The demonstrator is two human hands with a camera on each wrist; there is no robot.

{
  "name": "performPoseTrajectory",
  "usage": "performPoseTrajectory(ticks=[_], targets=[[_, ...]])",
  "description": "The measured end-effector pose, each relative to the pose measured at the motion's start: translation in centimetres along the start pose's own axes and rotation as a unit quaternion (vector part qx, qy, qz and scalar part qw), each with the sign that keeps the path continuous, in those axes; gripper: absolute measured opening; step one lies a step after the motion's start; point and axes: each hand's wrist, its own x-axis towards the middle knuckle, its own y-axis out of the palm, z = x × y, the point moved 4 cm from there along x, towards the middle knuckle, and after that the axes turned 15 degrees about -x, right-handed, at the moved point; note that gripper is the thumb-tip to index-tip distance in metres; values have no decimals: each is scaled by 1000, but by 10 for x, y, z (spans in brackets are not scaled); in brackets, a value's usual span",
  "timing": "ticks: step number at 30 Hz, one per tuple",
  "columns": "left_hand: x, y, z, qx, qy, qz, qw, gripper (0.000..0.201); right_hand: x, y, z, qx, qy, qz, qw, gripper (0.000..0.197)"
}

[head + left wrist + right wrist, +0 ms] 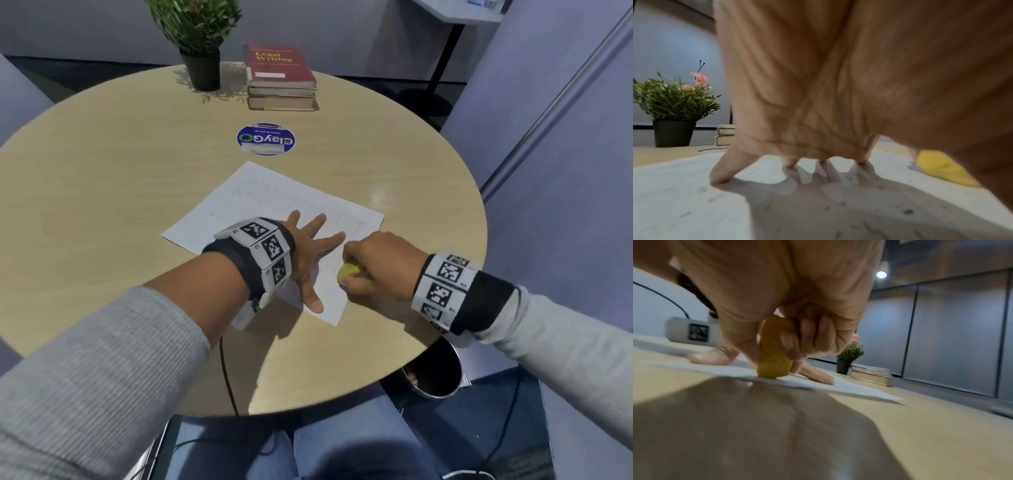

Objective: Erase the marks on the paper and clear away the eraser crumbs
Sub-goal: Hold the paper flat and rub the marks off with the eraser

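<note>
A white sheet of paper (260, 202) lies on the round wooden table (120, 178). My left hand (308, 250) presses flat on the sheet's near part, fingers straight and spread. My right hand (373, 265) grips a yellow eraser (348, 270) and holds its end down on the paper by the near right edge. The right wrist view shows the eraser (774, 356) upright between thumb and curled fingers, tip touching the paper (849, 387). In the left wrist view, dark eraser crumbs (907, 211) dot the paper (684, 194) under my palm, with the eraser (941, 168) at the right.
A potted plant (200, 41) and a stack of books (281, 78) stand at the table's far side. A round blue sticker (266, 139) lies beyond the paper. A waste bin (433, 373) sits on the floor under the table's right edge. A cable (227, 377) runs off the near edge.
</note>
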Motion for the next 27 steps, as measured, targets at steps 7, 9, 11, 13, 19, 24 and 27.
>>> performPoseTrajectory(ticks=[7, 9, 11, 13, 19, 24, 27], targets=[[2, 4, 0, -2, 6, -18, 1000, 139, 0, -2, 11, -16, -26, -6, 1000, 32], [-2, 2, 0, -3, 2, -2, 1000, 138, 0, -1, 12, -27, -30, -15, 999, 30], [-3, 1, 0, -2, 2, 6, 1000, 140, -9, 0, 35, -44, -78, -4, 996, 27], [-2, 1, 0, -3, 7, -1, 1000, 140, -13, -2, 43, -43, -88, 11, 995, 27], [-7, -1, 0, -20, 34, -42, 998, 126, 5, -14, -55, 49, 79, -46, 995, 23], [-2, -15, -9, 27, 49, -64, 996, 123, 6, 1, -48, 58, 77, -10, 995, 27], [-2, -17, -13, 27, 21, -29, 999, 124, 7, 4, -28, 30, 37, -6, 999, 30]])
